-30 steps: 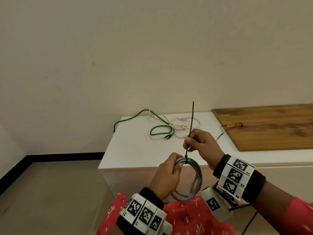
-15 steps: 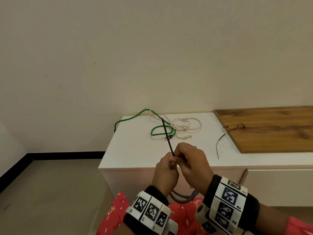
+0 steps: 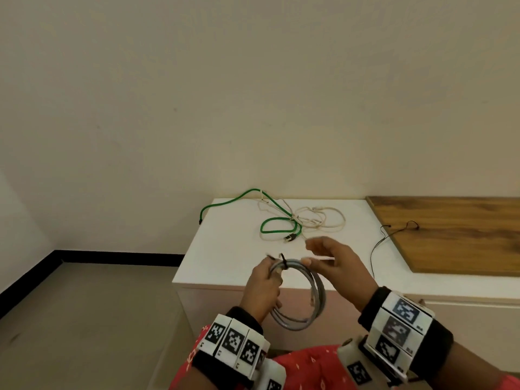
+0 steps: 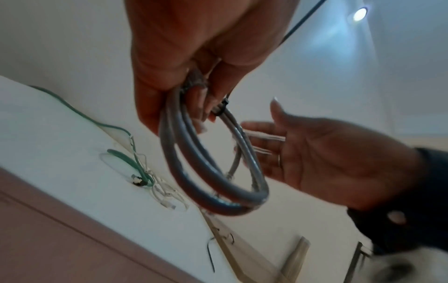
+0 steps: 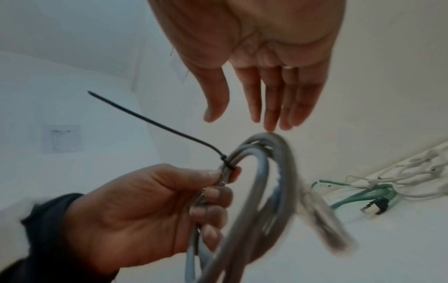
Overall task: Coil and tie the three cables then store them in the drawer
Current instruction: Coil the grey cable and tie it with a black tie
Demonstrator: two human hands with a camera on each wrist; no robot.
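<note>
My left hand (image 3: 264,280) grips a coiled grey cable (image 3: 309,308) in the air before the cabinet's front edge. A black zip tie (image 5: 224,161) is cinched round the coil just above my left fingers, its long tail (image 5: 145,118) sticking out free. My right hand (image 3: 334,263) hovers open beside the coil with straight fingers (image 5: 271,107), one fingertip at the coil's top. A green cable (image 3: 277,220) and a white cable (image 3: 323,218) lie loose and tangled on the white cabinet top (image 3: 225,249).
A wooden board (image 3: 455,232) lies on the cabinet's right part, with a second black zip tie (image 3: 391,237) draped over its left edge. A drawer front (image 3: 464,313) shows below at right. A wall stands behind, bare floor lies to the left.
My right hand has let go of the zip tie's tail and opened, moving right. The coil has come back up into view in my left hand, with the tie drawn tight.
</note>
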